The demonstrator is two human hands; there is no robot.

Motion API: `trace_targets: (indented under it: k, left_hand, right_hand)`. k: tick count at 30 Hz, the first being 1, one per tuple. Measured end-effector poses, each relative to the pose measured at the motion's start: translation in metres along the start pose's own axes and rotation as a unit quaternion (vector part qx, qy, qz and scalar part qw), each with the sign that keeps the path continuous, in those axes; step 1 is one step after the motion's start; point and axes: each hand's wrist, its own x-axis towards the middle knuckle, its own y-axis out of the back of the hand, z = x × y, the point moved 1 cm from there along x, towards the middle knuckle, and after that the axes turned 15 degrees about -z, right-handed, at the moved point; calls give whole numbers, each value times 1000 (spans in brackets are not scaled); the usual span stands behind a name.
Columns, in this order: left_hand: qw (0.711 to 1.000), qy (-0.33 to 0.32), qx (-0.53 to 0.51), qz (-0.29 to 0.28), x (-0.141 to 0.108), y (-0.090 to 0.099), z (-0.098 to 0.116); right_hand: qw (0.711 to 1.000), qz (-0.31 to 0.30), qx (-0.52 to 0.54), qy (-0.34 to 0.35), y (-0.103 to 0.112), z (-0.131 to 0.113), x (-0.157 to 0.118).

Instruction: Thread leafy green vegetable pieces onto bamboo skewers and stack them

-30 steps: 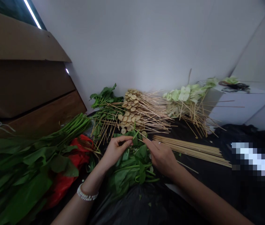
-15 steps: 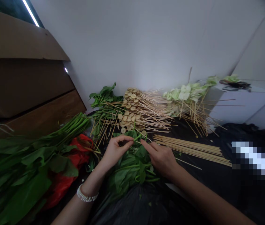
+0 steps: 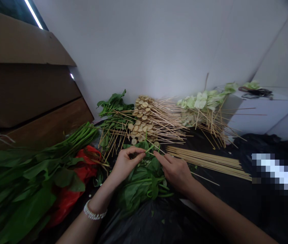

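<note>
Thumb and forefinger of my left hand (image 3: 125, 163) pinch a thin green vegetable stem (image 3: 149, 148). Close beside it, my right hand (image 3: 176, 172) is closed around a bamboo skewer (image 3: 206, 179), whose tail sticks out behind the palm. The skewer's front end meets the stem between my fingertips; whether it pierces the stem is too small to tell. Below both hands lies a heap of leafy greens (image 3: 138, 188) on black plastic. Just right of my right hand, a row of bare skewers (image 3: 210, 162) lies side by side.
Skewered round pale slices (image 3: 142, 127) are stacked by the wall, with skewered greens (image 3: 114, 105) to their left and skewered cabbage leaves (image 3: 201, 100) to their right. Large greens (image 3: 29, 179) rest on a red bag (image 3: 69, 203) at left, below cardboard boxes (image 3: 26, 91).
Almost nothing differs. My right hand has shifted very slightly to the right with the skewer; my left hand keeps its pinch on the stem.
</note>
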Motion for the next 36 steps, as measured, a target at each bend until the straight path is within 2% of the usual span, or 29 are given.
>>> trace_targets:
  k: [16, 25, 29, 32, 36]
  left_hand:
    - [1000, -3, -1, -27, -1, -1, 1]
    - [995, 20, -72, -65, -1, -4, -1]
    - [989, 31, -104, -97, -1, -7, -5]
    - [989, 24, -87, -116, -1, -6, -4]
    - [993, 22, -73, -94, -2, -1, 0]
  right_hand:
    - [999, 8, 28, 25, -1, -3, 0]
    - [991, -5, 128, 38, -2, -8, 0]
    - [991, 13, 122, 48, -6, -11, 1]
    - [993, 20, 105, 49, -6, -12, 2]
    - [995, 20, 88, 31, 0, -7, 4]
